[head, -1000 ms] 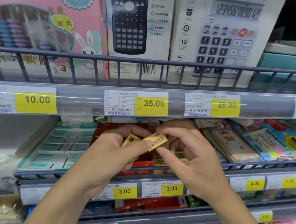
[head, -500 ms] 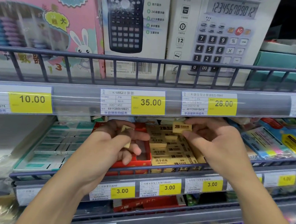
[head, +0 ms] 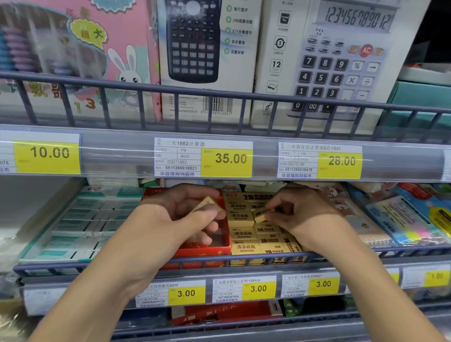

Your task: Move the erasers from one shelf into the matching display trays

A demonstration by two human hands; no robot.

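Observation:
My left hand (head: 187, 216) hovers over the red display tray (head: 206, 247) on the middle shelf and pinches a small yellow eraser (head: 207, 203) between thumb and fingers. My right hand (head: 302, 219) holds a second yellow eraser (head: 263, 213) by its end, just above the rows of yellow 2B erasers (head: 250, 242) packed in the neighbouring tray. Most of the red tray's inside is hidden by my left hand.
A teal tray of white erasers (head: 82, 217) sits to the left. Notebooks (head: 357, 219) and sticky-note packs (head: 418, 214) lie to the right. The upper shelf rail (head: 220, 156) with price tags overhangs the trays; calculator boxes (head: 203, 44) stand above. A wire front rail (head: 237, 260) fences the shelf.
My right hand has come down and left with its eraser, from near the shelf's back to just over the yellow rows. The left hand has stayed above the red tray.

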